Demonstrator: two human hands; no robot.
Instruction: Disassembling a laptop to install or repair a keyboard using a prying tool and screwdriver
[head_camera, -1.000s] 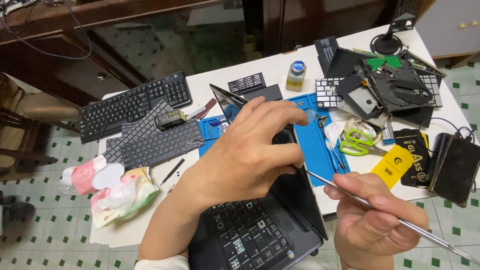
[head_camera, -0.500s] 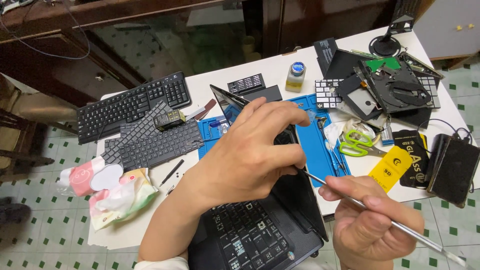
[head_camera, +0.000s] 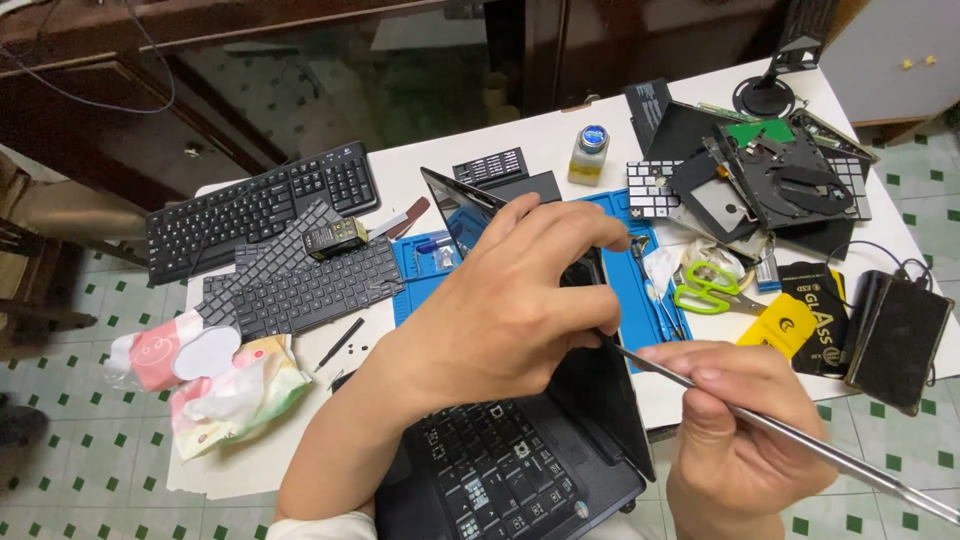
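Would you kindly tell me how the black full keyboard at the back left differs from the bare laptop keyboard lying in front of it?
The full keyboard has a thick framed body and a number pad at its right end; the bare laptop keyboard is a thin panel without a case. The full keyboard is black and uncovered, while the laptop keyboard looks greyer and carries a small dark box on its top edge. Both lie flat on the white table, tilted the same way.

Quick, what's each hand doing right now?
Left hand: closed, gripping the screen edge of the open black laptop.
Right hand: closed, holding a long thin metal pry tool.
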